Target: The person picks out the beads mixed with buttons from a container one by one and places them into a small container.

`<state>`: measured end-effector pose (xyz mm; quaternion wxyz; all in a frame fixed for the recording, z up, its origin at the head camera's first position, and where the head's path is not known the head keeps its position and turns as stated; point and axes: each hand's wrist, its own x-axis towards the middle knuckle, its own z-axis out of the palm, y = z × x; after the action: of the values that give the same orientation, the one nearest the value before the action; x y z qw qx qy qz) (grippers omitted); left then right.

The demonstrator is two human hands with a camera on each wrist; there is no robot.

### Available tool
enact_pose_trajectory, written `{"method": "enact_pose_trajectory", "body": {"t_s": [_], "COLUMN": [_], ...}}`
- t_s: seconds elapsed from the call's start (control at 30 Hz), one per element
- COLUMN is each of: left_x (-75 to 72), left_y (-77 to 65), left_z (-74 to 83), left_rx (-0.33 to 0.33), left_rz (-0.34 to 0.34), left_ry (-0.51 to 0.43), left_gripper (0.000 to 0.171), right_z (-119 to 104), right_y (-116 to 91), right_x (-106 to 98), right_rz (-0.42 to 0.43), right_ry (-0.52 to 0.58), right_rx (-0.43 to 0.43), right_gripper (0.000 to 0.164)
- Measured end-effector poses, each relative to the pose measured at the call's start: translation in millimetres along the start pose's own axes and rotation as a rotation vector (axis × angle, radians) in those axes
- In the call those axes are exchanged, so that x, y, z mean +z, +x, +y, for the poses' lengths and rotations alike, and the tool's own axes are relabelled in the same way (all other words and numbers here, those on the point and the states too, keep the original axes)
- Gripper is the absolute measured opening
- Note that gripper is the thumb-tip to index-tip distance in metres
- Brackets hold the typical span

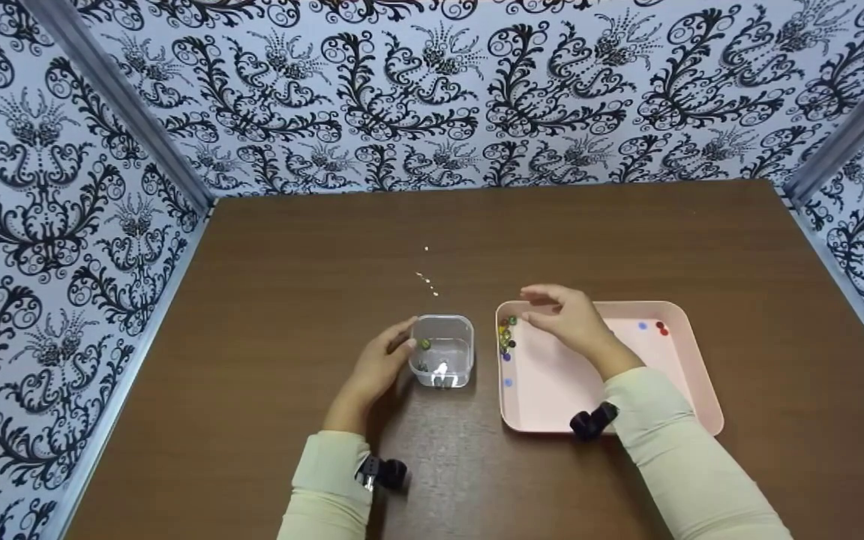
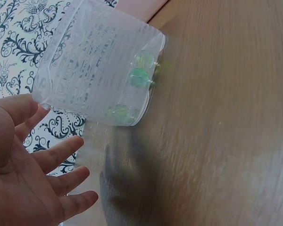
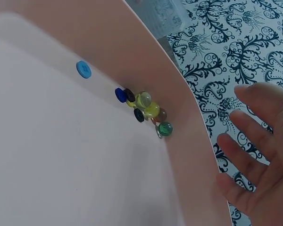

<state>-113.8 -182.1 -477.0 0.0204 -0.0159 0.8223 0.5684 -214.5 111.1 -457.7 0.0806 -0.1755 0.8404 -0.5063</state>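
My left hand (image 1: pixel 381 366) pinches the rim of a clear square plastic container (image 1: pixel 442 319) between thumb and forefinger, its other fingers spread in the left wrist view. Inside are a few greenish glass marbles, among them a green marble (image 2: pixel 139 77). My right hand (image 1: pixel 571 322) hovers over the pink tray (image 1: pixel 559 409), fingers apart and holding nothing. Near it, against the tray's left wall, lies a cluster of marbles and buttons. A green marble (image 3: pixel 165 129), a yellow marble (image 3: pixel 152 109), a dark blue button (image 3: pixel 120 95) and black buttons show there.
Red buttons (image 1: pixel 662 328) and a blue button (image 1: pixel 642 325) lie at the tray's back right. Another blue button (image 1: pixel 508 382) sits near its left wall. Patterned panels (image 1: pixel 432 97) stand behind and beside the brown table (image 1: pixel 289 255).
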Motion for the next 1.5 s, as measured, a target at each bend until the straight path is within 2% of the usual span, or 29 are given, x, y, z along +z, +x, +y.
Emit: {"method": "enact_pose_trajectory", "body": {"t_s": [0.2, 0.6, 0.9, 1.27, 1.33, 1.43, 1.5], "left_x": [0.0, 0.1, 0.0, 0.4, 0.5, -1.1, -1.1], "left_y": [0.4, -0.5, 0.3, -0.2, -0.7, -5.9, -6.2], "left_z": [0.0, 0.8, 1.5, 2.1, 3.3, 17.3, 17.3], "left_rx": [0.008, -0.001, 0.003, 0.006, 0.001, -0.003, -0.007], "left_rz": [0.002, 0.008, 0.000, 0.010, 0.011, 0.008, 0.011], "left_ry": [0.014, -0.016, -0.001, -0.001, -0.008, -0.012, -0.011], "left_gripper": [0.042, 0.042, 0.042, 0.042, 0.042, 0.041, 0.041], "right_z": [1.6, 4.0, 5.7, 7.5, 8.0, 8.1, 8.1], "right_y": [0.4, 0.2, 2.3, 3.9, 4.5, 5.0, 5.2], "right_x": [0.7, 6.0, 6.9, 11.0, 11.1, 11.3, 11.8], "right_rz": [-0.026, -0.055, -0.097, -0.147, -0.149, -0.152, -0.153], "right_ry": [-0.031, -0.064, -0.120, -0.080, -0.101, -0.136, -0.154], "right_rx": [0.028, 0.034, 0.023, 0.045, 0.040, 0.027, 0.019], "right_gripper": [0.039, 0.038, 0.038, 0.038, 0.038, 0.037, 0.036]}}
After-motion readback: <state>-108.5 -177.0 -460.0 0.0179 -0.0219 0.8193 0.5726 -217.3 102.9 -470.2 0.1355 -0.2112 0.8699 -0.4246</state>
